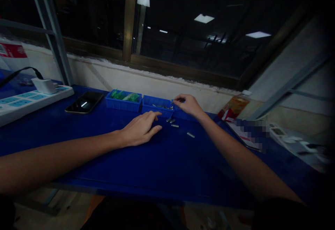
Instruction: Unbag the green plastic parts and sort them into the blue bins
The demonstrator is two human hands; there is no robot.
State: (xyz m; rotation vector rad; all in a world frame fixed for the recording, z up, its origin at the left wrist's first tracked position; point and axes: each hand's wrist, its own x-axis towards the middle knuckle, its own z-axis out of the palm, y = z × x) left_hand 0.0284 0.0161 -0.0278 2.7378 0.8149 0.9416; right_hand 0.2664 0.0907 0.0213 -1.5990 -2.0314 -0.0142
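Note:
My left hand (pixel 141 128) is over the blue tabletop, palm down, with thumb and fingers apart and nothing visible in it. My right hand (pixel 188 105) is raised at the right end of a blue bin (pixel 148 109), its thumb and fingertips pinched together. Whatever is between those fingertips is too small to make out. Small metal pieces (pixel 163 106) lie inside that bin. Several more are on the table between my hands, among them a short metal piece (pixel 175 125) and another metal piece (pixel 191 135) farther right. Part of another blue bin (pixel 184 114) shows beneath my right hand.
Left of the bins are a phone (pixel 85 102) and a white power strip (pixel 34 101) with a plugged-in adapter (pixel 44 85). Another blue bin (pixel 123 105) holds green material (pixel 125 96). An orange-red packet (pixel 234 108) and a second power strip (pixel 295 142) are at right.

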